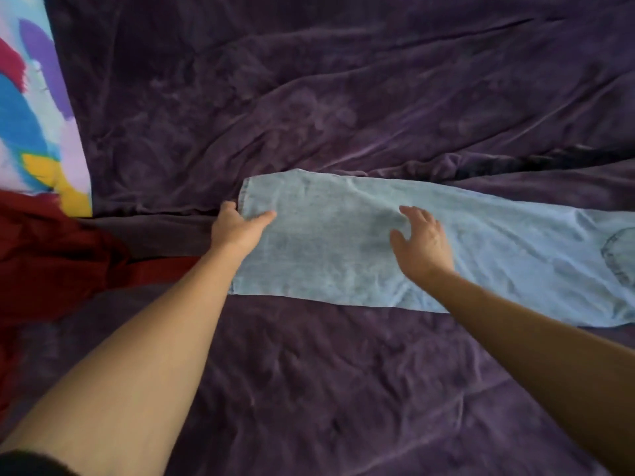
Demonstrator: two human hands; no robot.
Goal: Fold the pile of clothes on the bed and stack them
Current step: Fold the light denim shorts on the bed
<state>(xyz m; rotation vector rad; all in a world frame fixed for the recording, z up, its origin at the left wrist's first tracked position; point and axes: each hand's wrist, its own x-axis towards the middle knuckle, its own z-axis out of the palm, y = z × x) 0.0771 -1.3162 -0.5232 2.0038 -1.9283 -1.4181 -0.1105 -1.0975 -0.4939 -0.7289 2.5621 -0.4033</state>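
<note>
Jeans (343, 242): one pale blue denim pair, folded lengthwise into a long strip, lying flat across the middle of the bed and running off toward its right edge; a curved pocket seam shows at the far right.
Bed (326, 389): covered by a rumpled dark purple blanket; it carries everything here.
My left hand (237, 228): pinching the hem end of the jeans, thumb on top of the denim, fingers curled at the hem's edge.
My right hand (424, 243): fingers spread, palm down on or just above the middle of the strip; I cannot tell whether it touches.
Red garment (51, 255): one, crumpled at the bed's left edge, just beside my left forearm.
Patterned cloth (34, 108): one, with bright colour patches, at the far left corner.
Containers: I see none.
</note>
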